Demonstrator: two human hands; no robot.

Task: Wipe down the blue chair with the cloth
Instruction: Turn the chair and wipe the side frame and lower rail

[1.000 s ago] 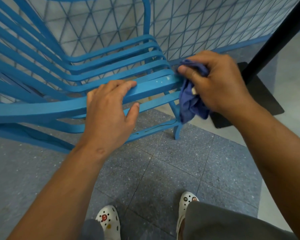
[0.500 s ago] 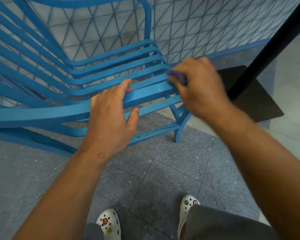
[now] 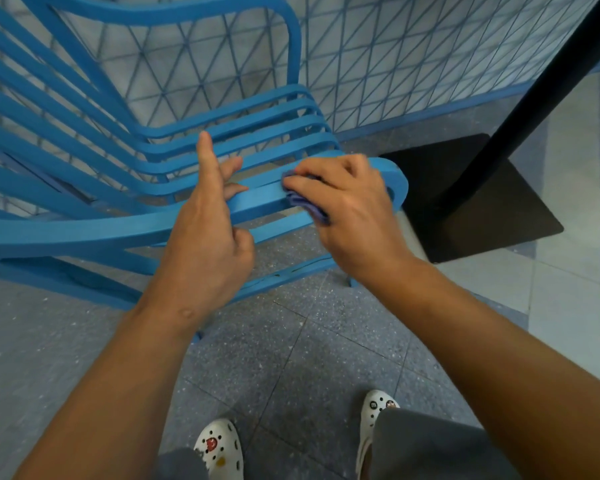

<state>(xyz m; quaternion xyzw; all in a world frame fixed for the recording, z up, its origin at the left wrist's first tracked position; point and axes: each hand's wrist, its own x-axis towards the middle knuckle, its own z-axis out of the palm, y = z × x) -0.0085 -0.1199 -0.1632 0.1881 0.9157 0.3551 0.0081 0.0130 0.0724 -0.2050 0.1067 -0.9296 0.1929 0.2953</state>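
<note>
A person is leaning over the blue chair (image 3: 84,233), which is standing on a grey speckled tile floor (image 3: 291,358) in front of a blue lattice panel (image 3: 395,64). The right hand (image 3: 350,216) is pressing a crumpled purple cloth (image 3: 305,202) against the front slat near the chair's curled end, its fingers (image 3: 302,183) closing down over the fabric so only a little of it is showing. The left hand (image 3: 205,244) is resting on the same slat just beside it, fingers spread, the index finger pointing up while the others are hooking over the slat. A black post (image 3: 534,98) and its dark base plate (image 3: 482,202) are standing to the right.
</note>
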